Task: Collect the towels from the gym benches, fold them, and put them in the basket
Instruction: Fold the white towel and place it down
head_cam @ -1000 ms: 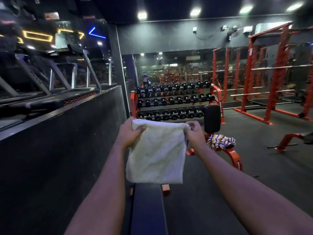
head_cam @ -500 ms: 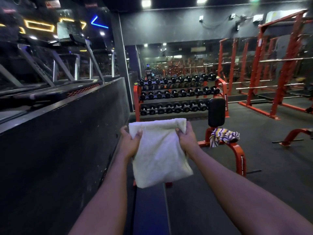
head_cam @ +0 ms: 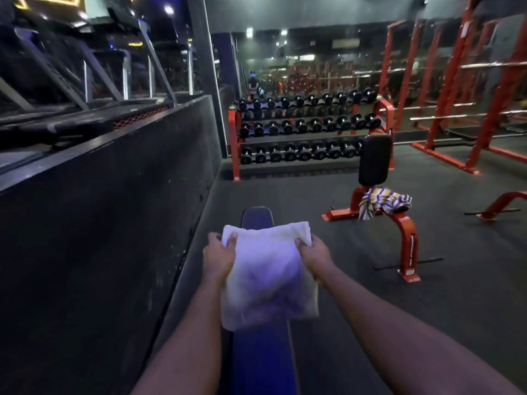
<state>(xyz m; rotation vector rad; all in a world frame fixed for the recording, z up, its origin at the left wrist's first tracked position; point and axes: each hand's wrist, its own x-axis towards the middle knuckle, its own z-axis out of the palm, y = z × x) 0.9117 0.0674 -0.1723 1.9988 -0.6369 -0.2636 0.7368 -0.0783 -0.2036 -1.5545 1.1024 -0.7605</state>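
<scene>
Dumbbell rack [head_cam: 308, 132] against mirror wall; treadmills [head_cam: 85, 81] left; red squat racks [head_cam: 456, 89] right.

A towel [head_cam: 268, 275] hangs over the near bench [head_cam: 262, 357]; another towel [head_cam: 382, 202] lies on the bench [head_cam: 399, 220] to the right, seemingly at its front edge.

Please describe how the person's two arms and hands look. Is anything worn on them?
Both forearms are bare up to the picture's lower edge: no sleeves, gloves, watch or bands are visible. The left hand and the right hand show no rings that I can make out, though the picture is slightly blurred.
</scene>
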